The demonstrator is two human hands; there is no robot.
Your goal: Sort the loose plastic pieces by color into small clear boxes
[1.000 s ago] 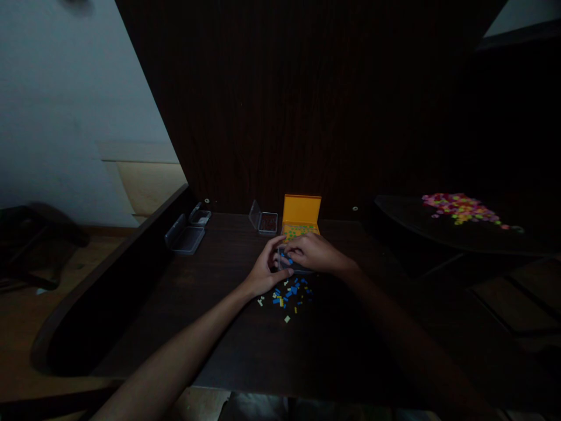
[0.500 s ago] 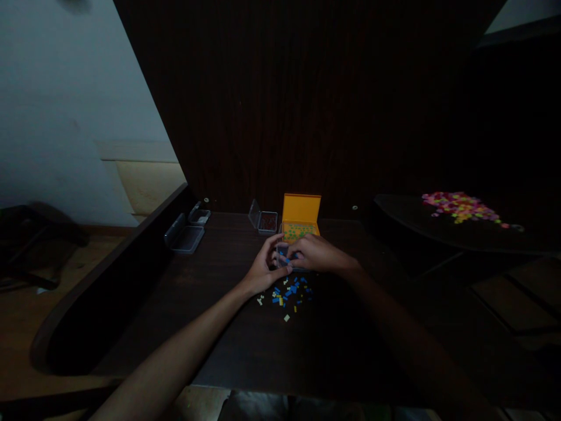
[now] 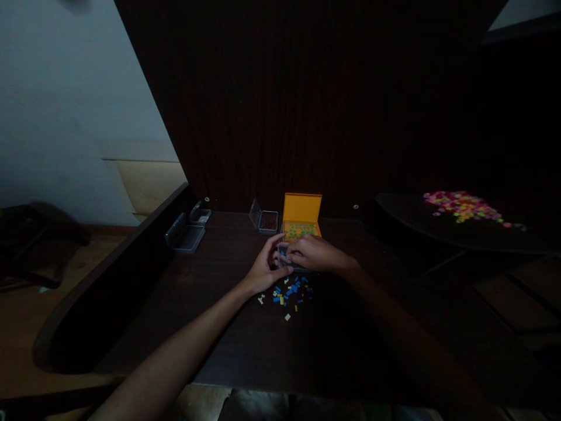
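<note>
A clear plastic box (image 3: 302,269) stands on the dark table, partly hidden by my hands. My left hand (image 3: 266,266) is wrapped round its left side, thumb at the near edge. Over the box bends my right hand (image 3: 309,252), fingers closed and pointing down inside it; whether they pinch a piece is too dark to tell. A bit of blue shows by its fingertips. Just in front of the box lies a scatter of small blue, yellow and cream building bricks (image 3: 293,289). Behind it sits an open orange case (image 3: 302,206) with green pieces in it.
Left of the orange case is an open clear box (image 3: 268,221) with dark reddish pieces. Farther left stand a larger open clear box (image 3: 189,240) and a small one (image 3: 200,216). A pile of colourful pieces (image 3: 462,206) lies on a shelf at right. A raised side panel (image 3: 109,275) bounds the table's left.
My right hand's fingers have drawn together slightly inside the clear box. My left hand keeps its hold. The whole view has shifted very slightly.
</note>
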